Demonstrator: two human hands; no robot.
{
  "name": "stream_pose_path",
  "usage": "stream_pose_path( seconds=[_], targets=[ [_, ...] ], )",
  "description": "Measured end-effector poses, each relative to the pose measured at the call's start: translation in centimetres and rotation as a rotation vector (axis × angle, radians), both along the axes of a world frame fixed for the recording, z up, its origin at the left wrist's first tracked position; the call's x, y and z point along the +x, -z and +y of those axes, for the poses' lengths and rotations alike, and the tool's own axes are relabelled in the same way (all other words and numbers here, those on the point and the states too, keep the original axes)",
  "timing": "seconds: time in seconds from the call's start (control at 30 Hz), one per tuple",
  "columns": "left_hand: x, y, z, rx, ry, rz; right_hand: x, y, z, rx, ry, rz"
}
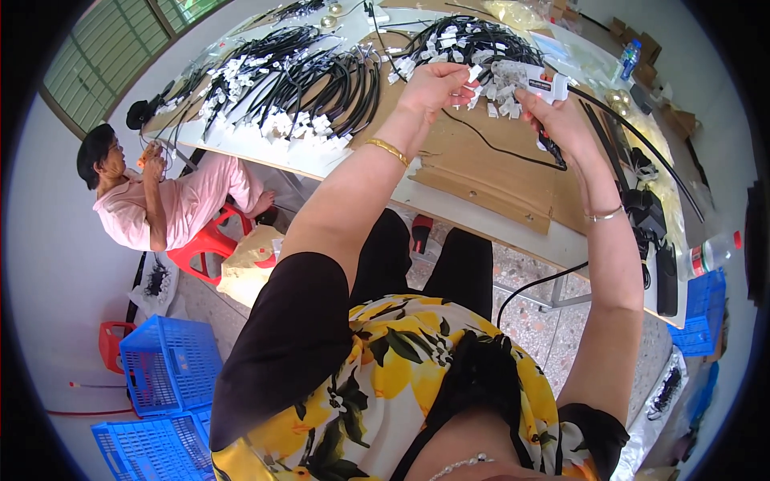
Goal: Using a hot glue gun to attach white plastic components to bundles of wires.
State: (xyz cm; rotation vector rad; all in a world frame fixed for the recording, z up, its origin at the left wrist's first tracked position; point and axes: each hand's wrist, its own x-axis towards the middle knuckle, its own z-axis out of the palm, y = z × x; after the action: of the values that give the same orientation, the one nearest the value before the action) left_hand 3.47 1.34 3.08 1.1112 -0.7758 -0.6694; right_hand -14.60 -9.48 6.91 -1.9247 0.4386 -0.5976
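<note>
My right hand (559, 120) is wrapped round the black handle of a white glue gun (536, 78). Its front end points left, toward my left hand (439, 86). A long, bent black glue stick (642, 138) sticks out of the gun's rear, and a thin black cord (507, 150) leaves the bottom of the handle. Between left thumb and fingers I pinch a small white connector (474, 73), just apart from the gun's front. Behind both hands lies a heap of black cables (465, 38) with white connectors; some loose clear-white pieces (505, 90) show beside the gun.
Cardboard (481, 186) covers the table's near part. More black cables (337, 88) are bundled at the left. A co-worker (160, 188) sits there on a red stool (200, 250). Blue crates (170, 365) stand lower left. A plastic bottle (714, 255) lies at right.
</note>
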Motion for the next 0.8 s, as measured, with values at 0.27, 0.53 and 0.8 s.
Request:
stream_pose_path(
  seconds=[0.27, 0.53, 0.8],
  targets=[
    [1.7, 1.1, -0.4, -0.056, 0.036, 0.128, 1.7, -0.9, 0.3, -0.016, -0.008, 0.030],
    [2.0, 1.3, -1.2, -0.105, 0.033, 0.153, 2.4, -0.8, -1.0, -0.031, 0.002, 0.014],
    [1.7, 1.4, -1.8, -0.138, 0.014, 0.171, 2.6, -0.9, -2.6, 0.058, -0.063, 0.019]
  ],
)
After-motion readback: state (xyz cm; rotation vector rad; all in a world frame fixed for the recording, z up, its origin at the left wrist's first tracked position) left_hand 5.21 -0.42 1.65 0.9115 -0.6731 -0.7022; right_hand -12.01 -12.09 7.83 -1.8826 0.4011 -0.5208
